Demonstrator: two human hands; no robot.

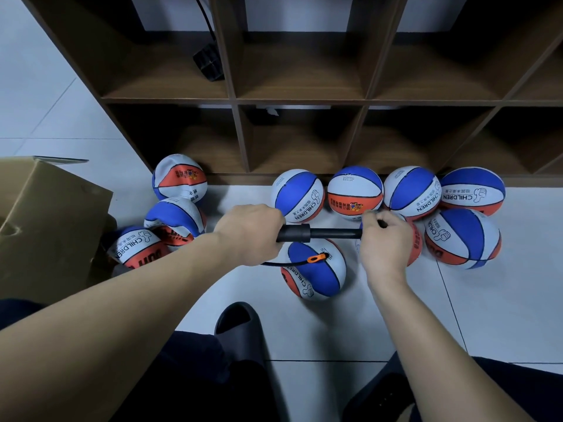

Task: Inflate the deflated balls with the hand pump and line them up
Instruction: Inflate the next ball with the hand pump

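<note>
— Both hands hold what?
— I see my left hand (249, 231) wrapped round the black pump (316, 233); my right hand (385, 239) pinches its other end, just above the squashed ball (313, 269).

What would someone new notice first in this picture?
Two hands in the middle hold a black pump level: the left hand grips its handle end, the right hand its far end. Round balls line the foot of the brown shelf; crumpled balls lie left beside a cardboard box.
</note>
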